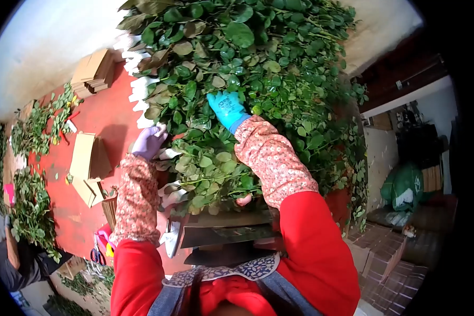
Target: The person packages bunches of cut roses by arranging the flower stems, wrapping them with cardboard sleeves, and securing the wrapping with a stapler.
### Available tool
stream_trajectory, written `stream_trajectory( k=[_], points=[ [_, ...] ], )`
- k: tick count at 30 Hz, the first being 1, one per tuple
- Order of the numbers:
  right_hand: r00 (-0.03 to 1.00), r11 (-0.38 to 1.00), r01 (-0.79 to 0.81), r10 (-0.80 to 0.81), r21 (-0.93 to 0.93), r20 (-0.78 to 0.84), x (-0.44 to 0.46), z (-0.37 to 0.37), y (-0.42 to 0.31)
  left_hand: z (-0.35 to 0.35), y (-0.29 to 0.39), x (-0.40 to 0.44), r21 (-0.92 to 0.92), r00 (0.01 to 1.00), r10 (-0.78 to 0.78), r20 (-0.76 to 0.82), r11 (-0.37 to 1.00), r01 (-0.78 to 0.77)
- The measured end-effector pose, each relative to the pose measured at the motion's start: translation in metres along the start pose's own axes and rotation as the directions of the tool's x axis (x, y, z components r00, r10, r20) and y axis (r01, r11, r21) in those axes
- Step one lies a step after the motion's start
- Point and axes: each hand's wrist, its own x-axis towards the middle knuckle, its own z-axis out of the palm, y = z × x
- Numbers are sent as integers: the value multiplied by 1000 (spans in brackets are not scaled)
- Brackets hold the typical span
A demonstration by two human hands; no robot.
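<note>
Leafy green stems (pixel 279 73) lie in a big pile across the red table, with white wrapped ends (pixel 139 89) along its left side. My right hand (pixel 227 108), in a blue glove, rests on the leaves near the middle of the pile; what its fingers grip, if anything, is hidden. At the pile's left edge is my left hand (pixel 149 141), in a thin purple glove, its fingers bent together beside the white ends. Whatever lies between those fingers is too small to make out. Patterned sleeve covers are on both forearms.
Folded cardboard pieces (pixel 92 71) are stacked at the back left of the red table (pixel 97 118), and more cardboard (pixel 84 158) stands nearer. Red-handled cutters (pixel 71 124) and scissors (pixel 96 254) lie left. A co-worker's arm (pixel 11 245) shows at far left by more stems.
</note>
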Motion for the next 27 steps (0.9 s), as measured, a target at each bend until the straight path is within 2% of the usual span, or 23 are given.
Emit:
stream_trajectory(
  k=[1,2,4,6,9,10,13,14,15,17,18,19,20,21,22,23,24,26,27],
  points=[
    [999,1000,10,-9,-7,40,-1,-6,1,3,-2,-5,-7,999,20,-42,1000,-20],
    [999,1000,7,-6,-6,50,-4,-12,0,8,-1,-12,4,999,45,-24,999,-45],
    [991,998,49,-52,34,123,-10,-25,0,9,0,-24,7,1000,2,-9,1000,-2],
    [988,996,83,-86,31,126,-22,-39,-2,-10,-7,-34,-43,996,66,64,997,-63],
    [969,984,130,-152,123,193,-34,-60,-5,15,-3,-66,57,993,108,-43,993,-106],
    [971,980,128,-155,150,184,-36,-63,-5,13,0,-69,26,995,97,-25,995,-96],
    [962,974,140,-176,180,208,-36,-76,-2,11,0,-76,85,992,126,-12,989,-125],
    [961,974,139,-176,178,213,-34,-82,1,67,13,-93,137,989,136,-59,982,-127],
    [967,975,126,-162,182,197,-35,-88,5,58,12,-93,147,988,152,-26,978,-146],
    [986,954,157,-168,254,19,-25,-102,26,43,16,-92,164,981,190,45,967,-195],
    [986,947,164,-158,276,-45,-18,-107,37,60,22,-92,156,961,268,75,948,-277],
    [986,947,169,-160,275,-55,-9,-118,49,86,38,-88,360,938,308,161,866,-346],
    [985,946,173,-161,275,-64,4,-131,64,110,54,-91,386,918,299,261,839,-383],
    [986,968,164,-162,190,-27,18,-143,77,137,59,-92,247,878,418,232,848,-469],
    [989,983,111,-124,147,84,39,-148,89,141,74,-80,237,884,380,274,864,-445],
    [947,988,39,-85,153,308,59,-168,101,146,89,-68,230,886,341,314,878,-419],
    [967,968,59,-116,242,227,70,-158,119,130,100,-51,197,896,393,206,880,-432],
    [960,951,34,-117,307,256,78,-159,125,132,104,-62,212,874,463,144,849,-485],
    [924,946,28,-148,323,353,70,-156,117,134,95,-70,231,874,476,101,843,-486]
  ],
)
